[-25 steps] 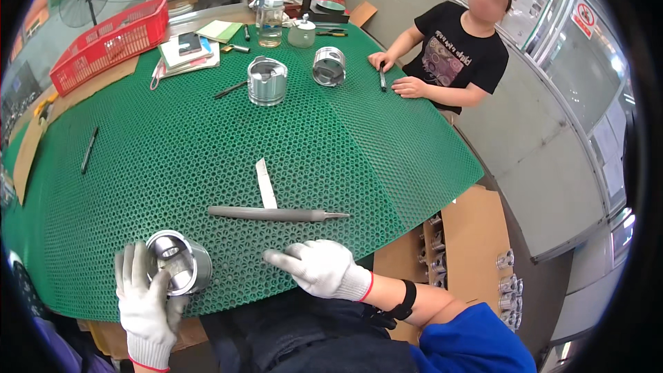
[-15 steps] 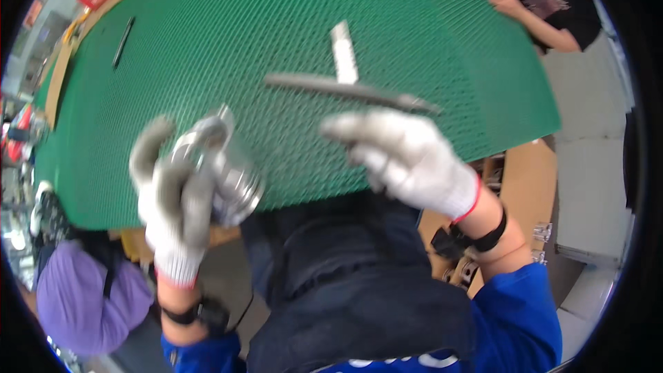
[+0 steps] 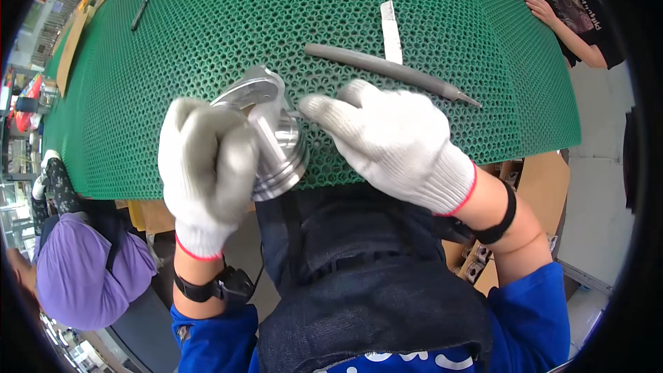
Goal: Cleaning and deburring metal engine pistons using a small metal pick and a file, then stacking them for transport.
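Currently, from the head view, we see our left hand with its grip closed around a silver metal piston, held tilted by the near edge of the green table. Our right hand is just beside the piston, fingers curled; we cannot tell whether its grip holds anything. Beyond it we have a grey file, a white strip and, well apart leftward, a dark pen.
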Demonstrator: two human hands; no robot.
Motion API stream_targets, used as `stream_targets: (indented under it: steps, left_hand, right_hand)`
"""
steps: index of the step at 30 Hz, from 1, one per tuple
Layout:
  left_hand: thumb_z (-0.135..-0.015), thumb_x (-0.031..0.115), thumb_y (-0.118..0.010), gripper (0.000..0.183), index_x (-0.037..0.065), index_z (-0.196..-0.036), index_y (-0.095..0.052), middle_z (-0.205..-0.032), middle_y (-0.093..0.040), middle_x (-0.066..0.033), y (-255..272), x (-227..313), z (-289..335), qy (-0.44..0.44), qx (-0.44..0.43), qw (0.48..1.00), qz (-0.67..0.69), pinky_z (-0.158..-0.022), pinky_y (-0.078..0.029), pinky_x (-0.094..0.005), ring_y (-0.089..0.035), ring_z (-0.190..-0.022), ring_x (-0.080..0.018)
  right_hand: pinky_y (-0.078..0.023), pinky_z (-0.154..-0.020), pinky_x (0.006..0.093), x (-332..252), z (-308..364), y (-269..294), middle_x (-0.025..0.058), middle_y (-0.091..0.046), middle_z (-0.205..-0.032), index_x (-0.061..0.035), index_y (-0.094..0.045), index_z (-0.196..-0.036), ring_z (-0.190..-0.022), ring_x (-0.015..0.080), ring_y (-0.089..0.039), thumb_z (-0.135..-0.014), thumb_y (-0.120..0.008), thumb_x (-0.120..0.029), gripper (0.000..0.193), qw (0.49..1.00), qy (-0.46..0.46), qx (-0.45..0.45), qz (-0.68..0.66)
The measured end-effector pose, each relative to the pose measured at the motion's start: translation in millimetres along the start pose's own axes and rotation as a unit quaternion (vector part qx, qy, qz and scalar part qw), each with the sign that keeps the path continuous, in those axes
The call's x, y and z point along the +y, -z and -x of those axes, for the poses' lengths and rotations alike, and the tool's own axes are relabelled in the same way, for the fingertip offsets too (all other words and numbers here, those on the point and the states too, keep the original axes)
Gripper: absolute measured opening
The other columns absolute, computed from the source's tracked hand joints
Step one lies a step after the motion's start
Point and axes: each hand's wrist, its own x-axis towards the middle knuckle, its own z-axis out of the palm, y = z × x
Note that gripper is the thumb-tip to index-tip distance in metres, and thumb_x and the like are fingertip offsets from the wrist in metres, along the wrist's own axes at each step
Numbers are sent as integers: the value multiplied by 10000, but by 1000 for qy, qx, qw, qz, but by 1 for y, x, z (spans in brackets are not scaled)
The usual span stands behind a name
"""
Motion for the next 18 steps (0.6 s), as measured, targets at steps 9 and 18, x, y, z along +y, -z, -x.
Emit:
stream_targets:
  steps: [9, 18]
  left_hand:
    - [-645, 250, -783, 317, 107, -904, -670, -855, -558, -13, -9, 35, 45, -119, -98, 975, -158, -712, -428, -397, -549, -773, -238]
    - [-684, 371, -826, 376, 141, -869, -592, -861, -541, -39, 17, 12, 48, -24, -4, 993, -120, -796, -460, -456, -558, -868, -285]
  right_hand:
    - [-459, -428, 221, 10, 30, 25, -38, -514, -718, -20, -595, -1168, -520, 80, -542, -980, -497, -269, 327, 445, -403, -370, -709]
    - [-422, -384, 202, 37, 56, 53, 34, -576, -767, 18, -504, -1242, -506, 81, -534, -939, -548, -339, 470, 523, -470, -99, -704]
